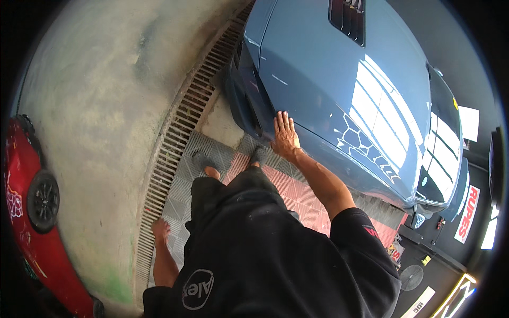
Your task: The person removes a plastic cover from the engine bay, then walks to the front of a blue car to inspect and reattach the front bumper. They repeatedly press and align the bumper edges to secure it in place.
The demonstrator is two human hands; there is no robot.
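A glossy blue-grey car point(307, 69) stands in front of me and to the right. My right hand point(285, 133) lies flat on its front corner, along the edge of the bonnet, with the fingers stretched out and pointing away from me. Nothing is held in it. Bright windows and honeycomb-shaped lights reflect in the paint, and a dark slatted vent point(348, 20) is set into the bonnet. Down at my left side hangs my left hand point(160, 229), over the floor grating. Its fingers are loosely bent and apart, with nothing visible in them.
A slotted drain grating point(177, 127) curves along the floor at my left. Beyond it stretches stained concrete point(106, 106), with a red car point(32, 254) at the far left. Grey and red tiles point(297, 197) lie underfoot. A fan point(411, 277) stands at the lower right.
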